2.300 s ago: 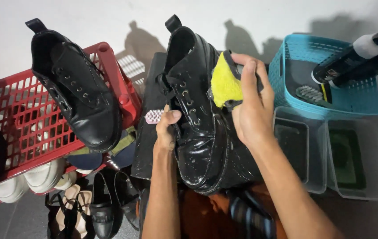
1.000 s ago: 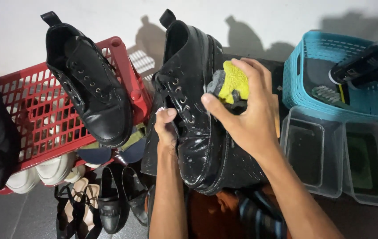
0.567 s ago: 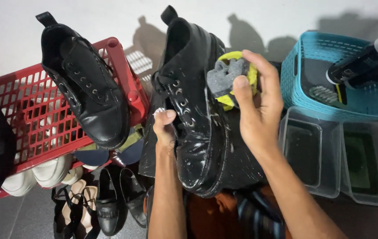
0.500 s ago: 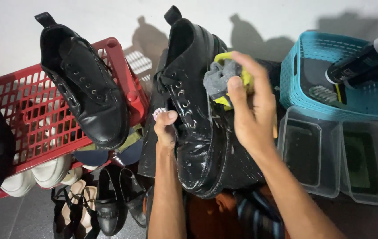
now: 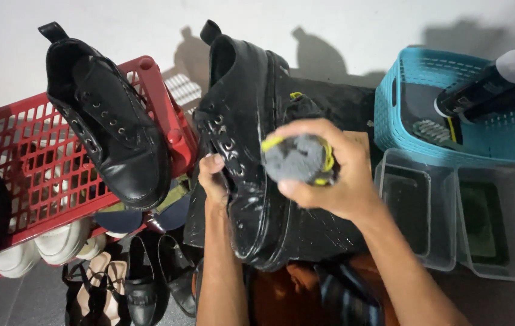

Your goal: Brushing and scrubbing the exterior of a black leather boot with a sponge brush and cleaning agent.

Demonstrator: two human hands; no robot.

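Left of both grips, a dry black boot (image 5: 109, 130) rests on the red basket (image 5: 25, 163), tilted (a bump could slide it off). The left hand (image 5: 215, 178) pinches the wet black boot (image 5: 248, 151) at its lace edge, fingers closed on it; that slick leather could slip from so small a grip. The right hand (image 5: 324, 172) squeezes a grey-yellow sponge (image 5: 298, 158) against the boot's side. Right of that grip, clear tubs (image 5: 417, 208) and a teal basket (image 5: 402, 115) crowd close; open room lies only above, toward the wall.
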